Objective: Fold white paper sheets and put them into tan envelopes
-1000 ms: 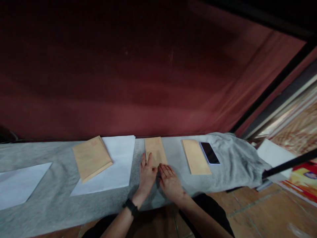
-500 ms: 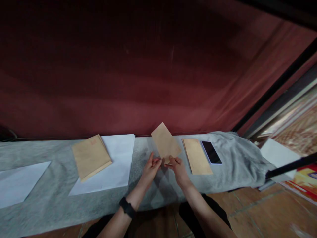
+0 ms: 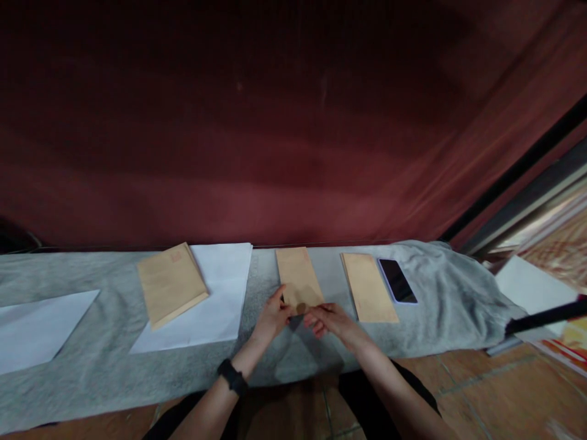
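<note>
Item, one brown envelope (image 3: 300, 275), central, lying flat on the grey cloth (image 3: 110, 373) that covers the worktop, its long side running away from the person, a faint reddish mark near the far edge. Item, left hand (image 3: 271, 316), bare, at the near left corner of this envelope, thumb and forefinger set apart along the edge; a black wristband (image 3: 232, 377) on the same arm. Item, right hand (image 3: 329, 319), bare, at the near right corner, fingers bent and drawn in; whether they pinch the paper cannot be told from here. Item, to the right, a small stack of brown envelopes (image 3: 369, 288), lying lengthwise, edges slightly offset. Item, a phone (image 3: 398, 281), dark screen up, pale lilac rim, just beside that stack on its right. Item, to the left, a tilted pile of envelopes (image 3: 172, 282), reddish mark at its far side, resting partly on white paper (image 3: 224, 287) and partly on the cloth. Item, a further white sheet (image 3: 41, 327), far left, well apart from the pile. Surroundings: a dark red backdrop (image 3: 275, 153) behind; brown floor tiles (image 3: 486, 391) below; at far right, a pale board (image 3: 532, 290) beside red and yellow packaging (image 3: 573, 345), partly out of view.
</note>
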A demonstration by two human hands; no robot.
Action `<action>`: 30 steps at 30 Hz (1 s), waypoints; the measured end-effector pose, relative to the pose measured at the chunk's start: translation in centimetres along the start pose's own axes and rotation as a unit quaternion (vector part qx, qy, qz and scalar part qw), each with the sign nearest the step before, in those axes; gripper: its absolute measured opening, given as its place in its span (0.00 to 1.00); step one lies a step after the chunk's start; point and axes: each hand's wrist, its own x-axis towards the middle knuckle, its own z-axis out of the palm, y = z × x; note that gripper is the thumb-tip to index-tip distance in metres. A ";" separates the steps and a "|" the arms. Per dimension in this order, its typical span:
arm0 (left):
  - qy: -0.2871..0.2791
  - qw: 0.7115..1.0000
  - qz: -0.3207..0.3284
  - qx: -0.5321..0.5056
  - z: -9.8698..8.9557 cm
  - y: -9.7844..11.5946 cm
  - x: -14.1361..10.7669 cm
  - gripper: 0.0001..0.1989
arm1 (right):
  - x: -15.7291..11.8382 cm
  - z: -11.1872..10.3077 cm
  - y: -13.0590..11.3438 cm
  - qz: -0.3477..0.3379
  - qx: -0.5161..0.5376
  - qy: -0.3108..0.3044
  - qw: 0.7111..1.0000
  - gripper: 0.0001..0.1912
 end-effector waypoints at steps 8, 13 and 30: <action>0.034 0.960 0.046 0.274 -0.6 1.2 -0.7 0.26 | 1.2 2.3 1.2 -0.293 -0.405 0.053 0.865 0.26; 0.080 0.900 0.142 0.404 -0.1 1.3 -1.2 0.19 | 0.4 2.9 3.0 -0.304 -0.496 0.032 0.813 0.34; -0.066 0.808 0.305 0.500 2.9 2.5 11.9 0.32 | 1.7 0.6 0.1 -0.240 -0.146 -0.090 0.955 0.22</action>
